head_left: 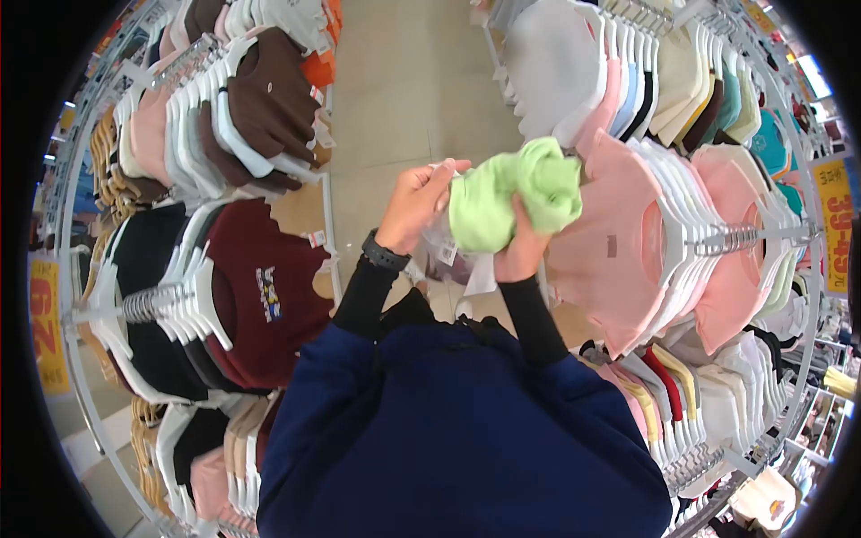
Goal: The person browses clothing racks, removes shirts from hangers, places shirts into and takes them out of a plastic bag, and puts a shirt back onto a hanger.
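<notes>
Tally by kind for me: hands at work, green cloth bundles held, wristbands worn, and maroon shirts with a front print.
Hands: 2, left hand and right hand
Green cloth bundle: 1
Black wristband: 1
Maroon printed shirt: 1
Total: 5

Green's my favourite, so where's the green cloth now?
In the head view, the green cloth is just above and right of centre, in the right hand, between the left hand and a hanging pink shirt.

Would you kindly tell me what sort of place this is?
Most likely a clothing shop: pink tops and a maroon top hang on opposite sides, and a yellow sign shows large, price-like numbers.
</notes>
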Motion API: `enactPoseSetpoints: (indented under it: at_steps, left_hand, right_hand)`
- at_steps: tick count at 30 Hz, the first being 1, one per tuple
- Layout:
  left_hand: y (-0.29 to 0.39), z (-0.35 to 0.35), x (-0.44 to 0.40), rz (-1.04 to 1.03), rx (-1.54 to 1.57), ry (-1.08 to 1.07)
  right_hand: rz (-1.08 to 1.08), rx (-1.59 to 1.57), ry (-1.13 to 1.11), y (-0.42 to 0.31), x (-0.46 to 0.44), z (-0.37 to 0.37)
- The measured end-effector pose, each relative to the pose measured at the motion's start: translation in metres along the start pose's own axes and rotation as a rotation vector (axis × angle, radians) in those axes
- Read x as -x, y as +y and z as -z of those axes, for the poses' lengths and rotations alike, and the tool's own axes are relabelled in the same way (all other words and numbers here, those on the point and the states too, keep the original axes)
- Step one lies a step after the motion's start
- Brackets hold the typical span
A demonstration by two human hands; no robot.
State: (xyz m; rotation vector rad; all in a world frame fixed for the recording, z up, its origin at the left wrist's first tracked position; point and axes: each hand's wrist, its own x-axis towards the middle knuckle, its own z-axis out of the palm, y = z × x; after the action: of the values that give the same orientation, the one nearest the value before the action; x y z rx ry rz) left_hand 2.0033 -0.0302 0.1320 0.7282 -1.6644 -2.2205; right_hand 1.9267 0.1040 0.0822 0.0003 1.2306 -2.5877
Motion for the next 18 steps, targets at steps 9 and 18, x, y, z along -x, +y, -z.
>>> enactPoseSetpoints:
  at_steps: [9,18]
  left_hand:
    - [0.036,0.039,-0.055,-0.111,-0.031,-0.176]
    - [0.046,0.08,-0.071,-0.231,-0.426,-0.374]
  right_hand:
    - [0.478,1.02,-0.811,0.114,-0.03,0.017]
    - [0.244,1.175,-0.922,0.132,-0.133,-0.059]
